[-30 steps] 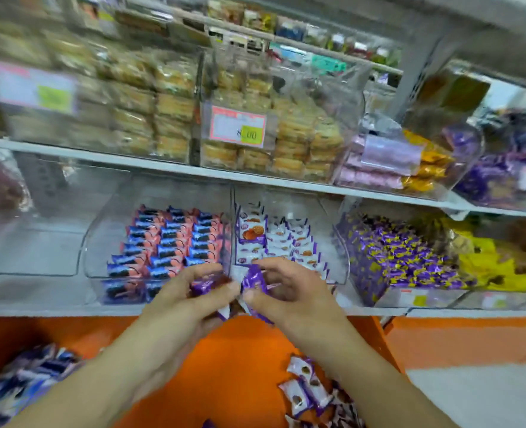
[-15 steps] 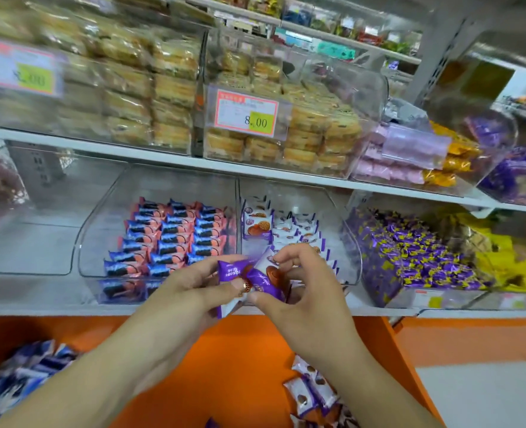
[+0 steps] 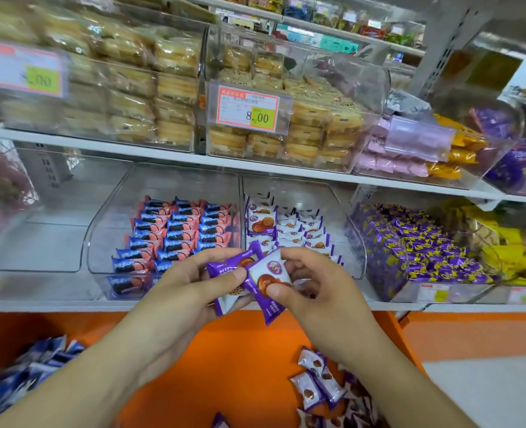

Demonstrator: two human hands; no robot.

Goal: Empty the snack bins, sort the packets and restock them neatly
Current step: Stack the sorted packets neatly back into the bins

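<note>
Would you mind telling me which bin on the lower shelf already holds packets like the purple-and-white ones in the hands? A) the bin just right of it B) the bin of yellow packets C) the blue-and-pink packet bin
A: the purple-and-white packets in both hands match those in the middle bin, right of the blue-and-pink packets.

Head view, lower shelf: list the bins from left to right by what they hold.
Clear bin with nothing visible inside → bin of blue-and-pink packets → bin of white-and-purple packets → bin of purple-and-yellow packets → yellow packets.
</note>
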